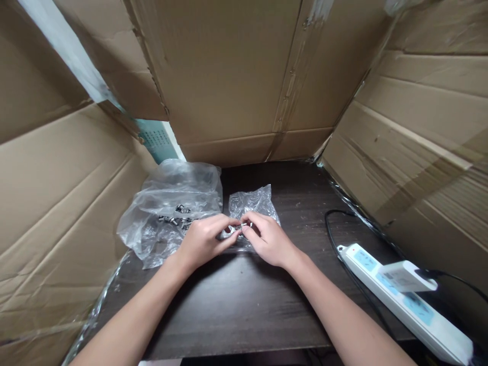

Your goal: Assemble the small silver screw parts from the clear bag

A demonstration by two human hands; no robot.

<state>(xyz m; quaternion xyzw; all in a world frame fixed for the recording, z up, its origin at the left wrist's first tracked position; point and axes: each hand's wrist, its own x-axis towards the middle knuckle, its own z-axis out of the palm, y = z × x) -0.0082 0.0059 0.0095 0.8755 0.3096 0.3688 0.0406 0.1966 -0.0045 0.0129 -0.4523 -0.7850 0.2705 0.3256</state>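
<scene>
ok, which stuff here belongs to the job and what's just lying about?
In the job, by the look of it:
- metal part, at the fingertips of left hand and right hand
- small bag, by both hands
- big bag with small parts

Lying about:
- power strip
- adapter
- black cable

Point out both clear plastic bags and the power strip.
Larger clear bag (186,185): head view, on its film toward the back.
Smaller clear bag (253,202): head view, on its film beyond the fingers (251,217).
Power strip (420,311): head view, on its blue socket face.
</scene>
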